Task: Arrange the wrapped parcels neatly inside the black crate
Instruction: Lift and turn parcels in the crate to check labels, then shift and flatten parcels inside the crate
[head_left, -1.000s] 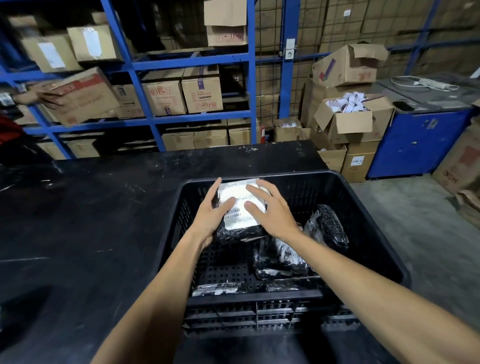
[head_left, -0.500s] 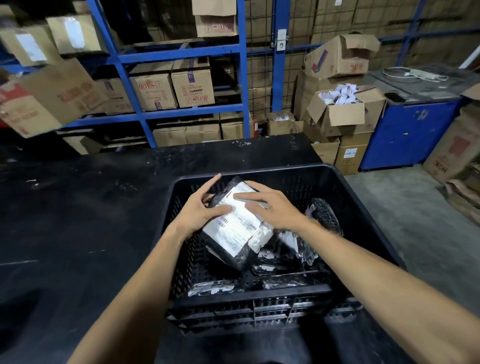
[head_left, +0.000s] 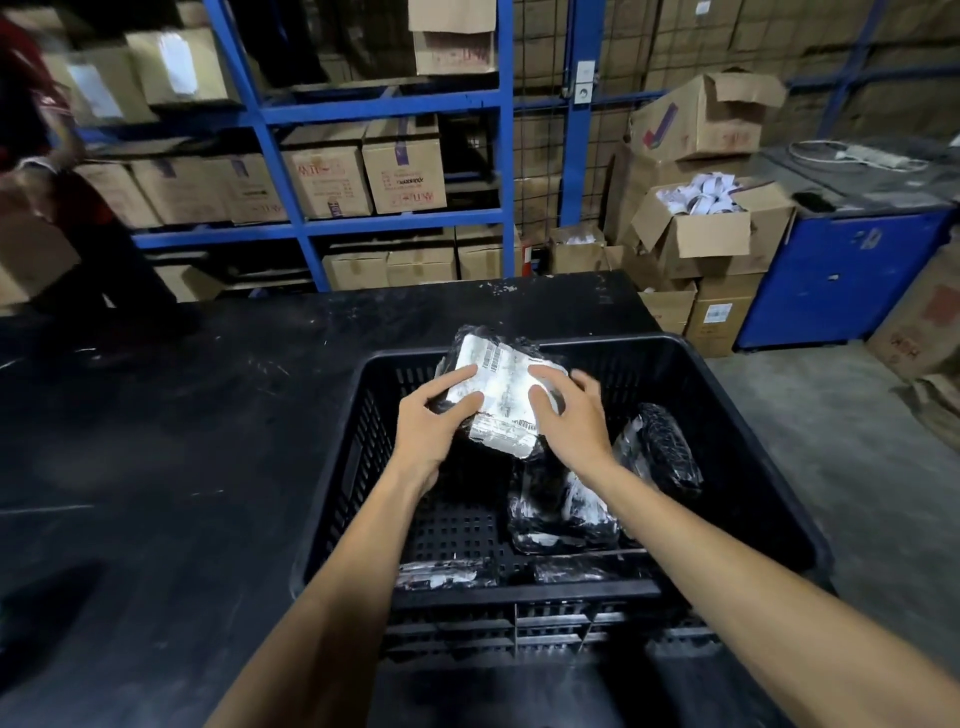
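A black plastic crate (head_left: 753, 447) stands on the black table (head_left: 182, 441). Both my hands hold one black-wrapped parcel with a white label (head_left: 501, 395) tilted up over the crate's far left part. My left hand (head_left: 431, 421) grips its left edge and my right hand (head_left: 571, 415) lies on its right side. Inside the crate a bubble-wrapped parcel (head_left: 665, 447) leans at the right, another parcel (head_left: 561, 514) lies in the middle, and two flat parcels (head_left: 447, 574) lie along the near wall.
Blue shelving (head_left: 384, 104) with cardboard boxes stands behind the table. Open cartons (head_left: 711, 234) and a blue cabinet (head_left: 841, 275) are at the right. A person in red (head_left: 47, 156) carries a box at the far left.
The labelled parcel has risen and tilted up toward the crate's far wall, still between both hands. The person at the left has moved further left with a box.
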